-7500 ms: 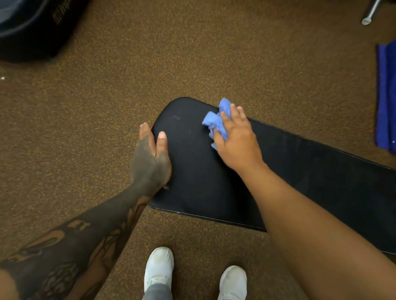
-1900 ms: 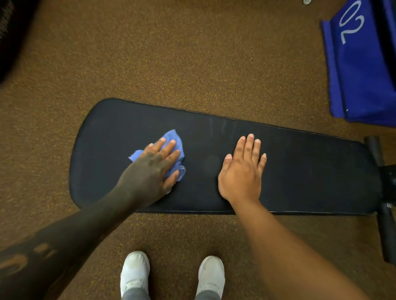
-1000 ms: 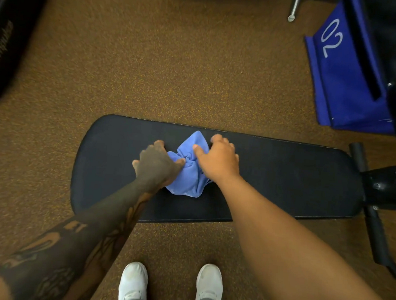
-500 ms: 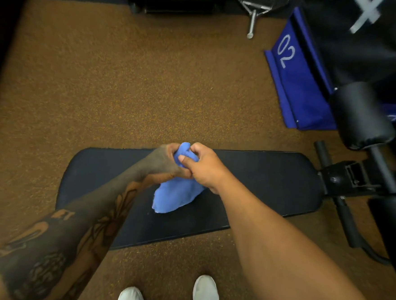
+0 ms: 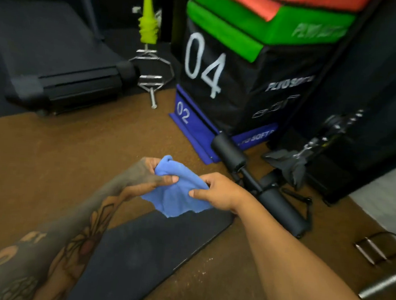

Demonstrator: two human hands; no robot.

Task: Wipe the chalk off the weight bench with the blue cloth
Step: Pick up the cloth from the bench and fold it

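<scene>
Above the near end of the black weight bench pad [image 5: 148,247], clear of its surface, the blue cloth [image 5: 177,195] hangs pinched between the left hand [image 5: 149,178] and right hand [image 5: 219,193], probably being refolded for a fresh wiping face.

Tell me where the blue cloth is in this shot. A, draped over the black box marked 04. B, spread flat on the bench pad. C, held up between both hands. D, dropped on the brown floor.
C: the left hand and the right hand each pinch an edge of the blue cloth, which hangs between them above the weight bench.
</scene>
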